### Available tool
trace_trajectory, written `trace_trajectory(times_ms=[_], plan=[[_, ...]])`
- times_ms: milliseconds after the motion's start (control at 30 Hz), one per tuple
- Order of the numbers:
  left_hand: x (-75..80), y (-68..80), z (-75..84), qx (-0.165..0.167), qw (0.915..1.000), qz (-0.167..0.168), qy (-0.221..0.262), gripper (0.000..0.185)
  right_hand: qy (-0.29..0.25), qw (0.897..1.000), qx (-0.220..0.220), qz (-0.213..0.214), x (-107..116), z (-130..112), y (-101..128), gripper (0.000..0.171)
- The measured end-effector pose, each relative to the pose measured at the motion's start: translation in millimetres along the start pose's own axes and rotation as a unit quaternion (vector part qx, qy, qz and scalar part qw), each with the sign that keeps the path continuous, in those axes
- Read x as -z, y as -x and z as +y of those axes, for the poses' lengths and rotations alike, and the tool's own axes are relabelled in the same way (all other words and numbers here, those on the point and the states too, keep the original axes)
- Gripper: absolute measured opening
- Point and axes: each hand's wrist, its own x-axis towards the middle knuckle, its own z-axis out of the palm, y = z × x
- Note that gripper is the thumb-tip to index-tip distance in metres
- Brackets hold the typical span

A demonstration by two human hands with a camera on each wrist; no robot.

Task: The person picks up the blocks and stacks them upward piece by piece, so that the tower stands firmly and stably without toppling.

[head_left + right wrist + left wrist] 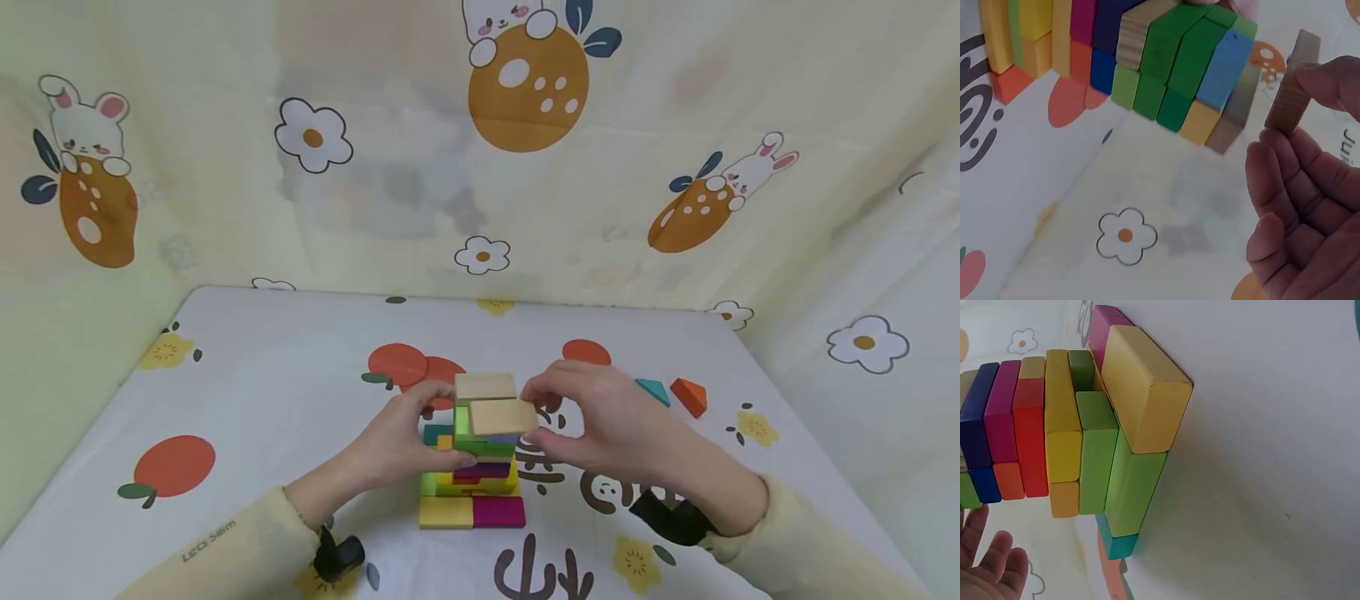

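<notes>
A tower of coloured blocks (472, 479) stands mid-table, with yellow (446, 512) and magenta (498, 511) blocks at its base and a plain wooden block (485, 386) on top. My right hand (551, 417) pinches a second plain wooden block (502, 415) beside the tower's upper right. In the right wrist view that block (1291, 87) sits between thumb and fingers (1285, 181), a small gap away from the tower (1172, 62). My left hand (420, 433) rests against the tower's left side, with loosely extended fingers (991, 569) below the stack (1085, 437).
A teal wedge (652, 390) and an orange block (688, 396) lie on the cloth to the right of my right hand. Printed fabric walls (480, 167) close the table (262, 400) at the back and on both sides.
</notes>
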Motion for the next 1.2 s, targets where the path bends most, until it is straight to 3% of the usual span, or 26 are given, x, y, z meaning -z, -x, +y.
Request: trace_trajectory(times_ms=[300,733,1200], plan=[[-2.3,-1.5,0.3,-0.004,1.0,-0.004,0.005,0.062,0.01,1.0,0.002,-0.014,-9,-5,-8,0.024],[-0.4,-0.9,0.5,0.0,1.0,-0.001,0.0,0.063,0.001,0.999,-0.033,-0.031,-11,-5,-13,0.026],[0.3,0.9,2.0,0.014,0.9999,-0.001,0.0,0.065,0.002,0.999,-0.042,-0.024,-12,-3,-14,0.031]])
